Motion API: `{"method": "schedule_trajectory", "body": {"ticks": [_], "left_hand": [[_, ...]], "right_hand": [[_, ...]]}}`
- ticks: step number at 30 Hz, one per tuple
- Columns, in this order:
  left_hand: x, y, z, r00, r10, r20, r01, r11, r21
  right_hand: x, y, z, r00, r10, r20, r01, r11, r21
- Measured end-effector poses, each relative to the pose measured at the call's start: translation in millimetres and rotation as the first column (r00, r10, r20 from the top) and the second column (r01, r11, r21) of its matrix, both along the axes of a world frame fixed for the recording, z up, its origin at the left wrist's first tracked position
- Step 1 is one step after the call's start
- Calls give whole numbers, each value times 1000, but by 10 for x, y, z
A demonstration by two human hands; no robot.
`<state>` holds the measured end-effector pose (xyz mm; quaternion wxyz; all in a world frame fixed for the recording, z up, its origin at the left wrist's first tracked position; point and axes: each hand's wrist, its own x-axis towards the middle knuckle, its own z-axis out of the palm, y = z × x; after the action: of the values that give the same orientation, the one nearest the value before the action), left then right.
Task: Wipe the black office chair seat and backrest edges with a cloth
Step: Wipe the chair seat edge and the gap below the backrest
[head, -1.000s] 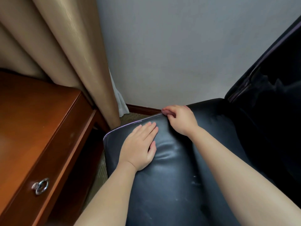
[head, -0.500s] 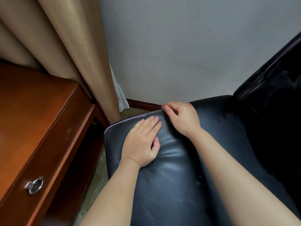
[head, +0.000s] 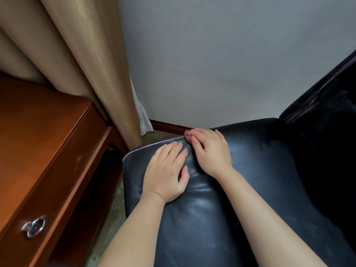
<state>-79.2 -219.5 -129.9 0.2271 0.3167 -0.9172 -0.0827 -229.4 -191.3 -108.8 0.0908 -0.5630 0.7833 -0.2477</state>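
Head view, looking down into a room corner: the grey wall [head: 221, 64] fills the field from 12 to 2 o'clock, the tan curtain [head: 73, 60] hangs from 10 to 11 o'clock, and the wooden desk [head: 44, 143], with a ring pull [head: 34, 226] on its drawer at 8 o'clock, occupies 8 to 9 o'clock. The black office chair seat [head: 202, 218] is spread from the centre toward 5 and 6 o'clock, just beside the desk, and its backrest [head: 327, 143] is seen as a dark mass at 3 o'clock. The seat is judged heavy and not readily shifted; its covering looks like smooth, glossy padding that wrinkles and dimples under load, so it is expected to be soft, somewhat slippery, and best steadied by pressure from above, not by lifting. A pale piped seam [head: 154, 145] is followed along the seat's far edge, toward 11 o'clock from centre. The left hand [head: 165, 170] is laid flat on the cushion near that edge, fingers straight, grasping nothing. The right hand [head: 210, 149], just beside it at 12 o'clock from centre, is curled over the rim, its fingertips [head: 189, 134] pressed at the seam; what looks like a scrap of pinkish cloth shows there, but whether a cloth is actually pinched cannot be told.
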Motion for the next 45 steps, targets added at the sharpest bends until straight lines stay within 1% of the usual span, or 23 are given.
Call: {"method": "schedule_trajectory", "body": {"ticks": [3, 5, 7, 11, 13, 16, 17, 19, 20, 22, 23, 25, 28, 29, 31, 34, 36, 38, 41, 43, 45], "left_hand": [[-18, -24, -15, 1000, 19, -24, -19, 1000, -14], [-28, -26, -13, 999, 32, -13, -32, 999, -15], [-41, -39, -15, 999, 46, 0, -46, 999, -25], [-25, -22, -15, 996, 84, 20, -83, 996, -39], [-29, -28, -25, 995, 99, 16, -98, 994, -49], [-36, -34, -40, 993, 116, 12, -115, 991, -62], [-34, -32, -39, 992, 122, 17, -121, 990, -65], [-32, -27, -36, 991, 134, 31, -131, 989, -73], [-34, -24, -36, 990, 136, 39, -133, 988, -74], [-36, -22, -36, 990, 136, 43, -132, 988, -75], [-38, -23, -37, 990, 137, 37, -134, 988, -77], [-46, -34, -43, 990, 138, 18, -136, 987, -88], [-54, -42, -54, 989, 150, -10, -150, 984, -99], [-54, -39, -55, 988, 155, -15, -156, 983, -99], [-55, -39, -62, 986, 165, -14, -166, 981, -96], [-52, -38, -72, 985, 175, 12, -173, 981, -87], [-47, -39, -70, 983, 180, 22, -177, 981, -84], [-45, -50, -57, 985, 174, 19, -172, 982, -72], [-4, -34, 28, 990, 140, 15, -140, 990, -1], [118, -49, 82, 997, 73, 23, -74, 996, 46], [327, -68, 87, 995, -40, 88, 34, 997, 71]], "right_hand": [[-58, -203, 35, 1000, 8, -14, -6, 993, 117], [-85, -297, 39, 1000, 2, -24, 2, 988, 153], [-60, -281, 22, 1000, -19, -14, 21, 993, 120], [27, -74, -2, 999, 20, 26, -19, 999, -29], [12, -101, 9, 999, 38, 12, -38, 999, -20], [-28, -245, 29, 999, 34, -5, -34, 996, 80], [-22, -268, 33, 1000, 28, -14, -26, 996, 89], [27, -232, 15, 1000, 10, -5, -10, 999, 47], [67, -174, -4, 1000, 3, 4, -3, 1000, -1], [141, -51, -57, 1000, 3, -16, -4, 996, -91], [149, -25, -70, 999, 7, -32, -11, 995, -104], [106, -79, -51, 999, 23, -34, -26, 997, -77], [19, -225, 14, 999, 52, -16, -51, 998, 40], [10, -246, 21, 999, 49, -13, -48, 997, 57], [49, -221, 0, 1000, 28, -10, -28, 999, 40], [129, -103, -66, 1000, 19, -11, -20, 998, -59], [95, -113, -76, 1000, 25, -14, -26, 998, -59], [68, -177, -47, 1000, 18, -12, -18, 999, -28], [81, -194, 4, 1000, 16, -15, -16, 1000, -11], [111, -173, 21, 999, 42, -3, -42, 999, -1], [155, -151, 46, 997, 71, 11, -71, 997, 2]]}}
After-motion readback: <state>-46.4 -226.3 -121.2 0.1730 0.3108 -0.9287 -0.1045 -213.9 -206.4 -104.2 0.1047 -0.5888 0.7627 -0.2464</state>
